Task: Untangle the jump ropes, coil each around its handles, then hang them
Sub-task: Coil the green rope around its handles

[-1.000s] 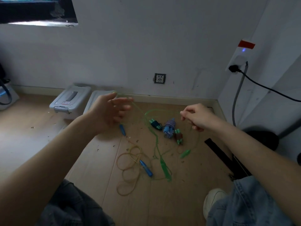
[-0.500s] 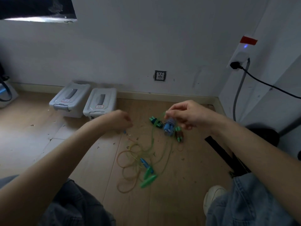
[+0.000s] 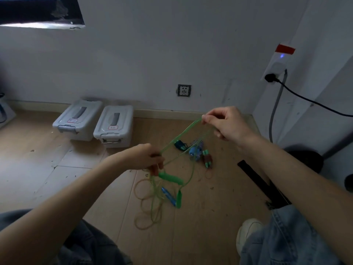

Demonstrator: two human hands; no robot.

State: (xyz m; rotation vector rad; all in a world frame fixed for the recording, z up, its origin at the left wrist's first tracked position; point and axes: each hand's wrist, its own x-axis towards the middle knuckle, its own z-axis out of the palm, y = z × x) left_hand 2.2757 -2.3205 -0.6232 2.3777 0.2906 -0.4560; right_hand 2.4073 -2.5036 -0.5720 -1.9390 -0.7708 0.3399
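A green jump rope (image 3: 178,137) stretches taut in two strands between my hands. My right hand (image 3: 224,124) pinches its loop up high near the wall. My left hand (image 3: 146,156) grips the strands lower down, with a green handle (image 3: 171,178) hanging just under it. A second green handle (image 3: 179,198) dangles below. On the wooden floor lies a yellow rope (image 3: 146,205) in loose coils with a blue handle (image 3: 169,196). Coiled ropes (image 3: 196,152) lie bundled further back on the floor.
Two grey lidded bins (image 3: 114,126) stand by the baseboard at the left. A wall socket (image 3: 184,90) sits above the floor, and a black cable (image 3: 309,101) runs from a plug at the right. My knees and a white shoe (image 3: 248,229) frame the bottom.
My right hand rose and moved right, pulling the green rope taut. My left hand closed on the strands and lifted the green handles off the floor.
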